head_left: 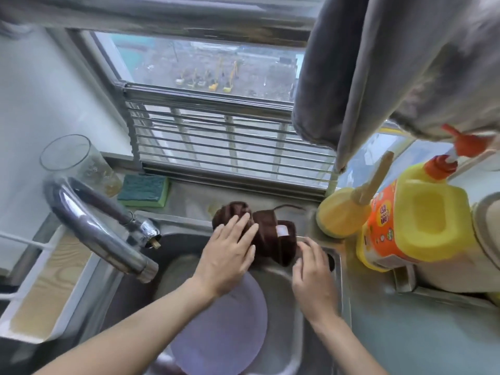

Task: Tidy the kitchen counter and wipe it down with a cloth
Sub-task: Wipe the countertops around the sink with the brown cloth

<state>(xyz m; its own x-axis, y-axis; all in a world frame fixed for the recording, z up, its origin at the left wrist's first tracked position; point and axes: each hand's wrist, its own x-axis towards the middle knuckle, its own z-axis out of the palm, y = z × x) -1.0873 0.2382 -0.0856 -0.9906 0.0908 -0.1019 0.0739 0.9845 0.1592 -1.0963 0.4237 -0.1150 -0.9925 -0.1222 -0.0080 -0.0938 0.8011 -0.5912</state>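
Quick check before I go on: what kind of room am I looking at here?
Most likely a small home kitchen, at the sink by a window. A steel sink with a chrome faucet, a green scrub sponge on the ledge, and a yellow detergent jug on the counter point that way.

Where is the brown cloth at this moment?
The brown cloth lies bunched on the sink's back rim, centre of the head view, under the left hand, left of the yellow detergent bottle.

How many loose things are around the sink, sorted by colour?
Brown: 1, cloth
Green: 1, sponge
Clear: 1, glass
Yellow: 2, bottle, brush
Purple: 1, plate
Total: 6
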